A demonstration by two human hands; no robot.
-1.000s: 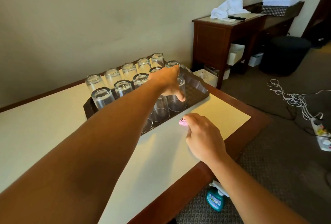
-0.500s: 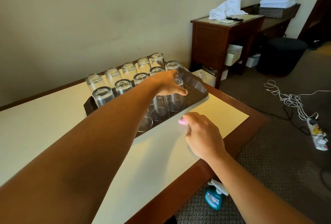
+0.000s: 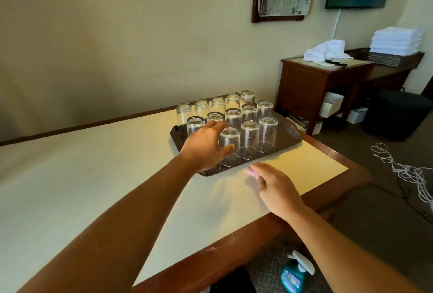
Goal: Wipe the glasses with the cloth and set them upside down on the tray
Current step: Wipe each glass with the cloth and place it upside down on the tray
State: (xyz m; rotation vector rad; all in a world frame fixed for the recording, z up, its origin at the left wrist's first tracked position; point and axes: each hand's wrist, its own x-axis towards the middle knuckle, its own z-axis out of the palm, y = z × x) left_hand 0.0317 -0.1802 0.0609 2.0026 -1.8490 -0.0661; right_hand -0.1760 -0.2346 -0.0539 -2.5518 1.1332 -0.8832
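Note:
A dark brown tray [image 3: 290,134] stands on the cream-topped table [image 3: 93,175], with several clear glasses [image 3: 268,133] upside down on it in rows. My left hand [image 3: 206,146] hovers over the tray's front-left corner with relaxed fingers. Its thumb lies beside one front-row glass [image 3: 230,145], and it covers most of another glass. It holds nothing. My right hand [image 3: 275,187] lies palm down on the table just in front of the tray. A small pink patterned bit [image 3: 251,171] shows at its fingertips; what it is I cannot tell. No cloth is clearly in view.
A dark wooden side table [image 3: 325,82] with a crumpled white towel [image 3: 325,51] stands at the right, and folded white towels [image 3: 397,41] lie beyond it. A teal spray bottle [image 3: 294,274] is on the floor by the table's front edge. A tangled white cable [image 3: 403,171] lies on the carpet.
My left hand has let go of the rightmost front glass and drawn back left along the front row. The view has tilted up. My right hand has stayed put.

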